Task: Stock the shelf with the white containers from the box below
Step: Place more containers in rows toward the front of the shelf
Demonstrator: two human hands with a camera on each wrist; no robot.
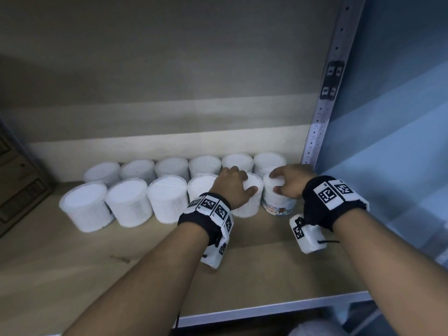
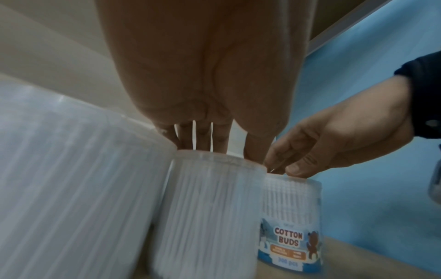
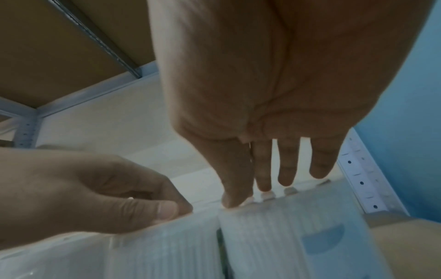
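Two rows of white containers (image 1: 126, 202) stand on the wooden shelf (image 1: 261, 275). My left hand (image 1: 242, 184) grips the lid of one front-row container (image 1: 248, 210) from above, thumb on its near rim; the left wrist view shows it (image 2: 214, 207) under my fingertips (image 2: 203, 139). My right hand (image 1: 282, 185) holds the rightmost front container (image 1: 278, 207) by its top. That container's label reads "Cotton Buds" (image 2: 290, 239). In the right wrist view, my thumb and fingertips (image 3: 263, 181) come down on its lid (image 3: 274, 211). The two containers stand side by side, almost touching. The box below is out of view.
A perforated metal upright (image 1: 322, 112) and a blue wall (image 1: 400, 117) bound the shelf just right of my right hand. A cardboard box (image 1: 17, 187) sits at the far left. Bare shelf board runs from the containers to the metal front edge (image 1: 266, 309).
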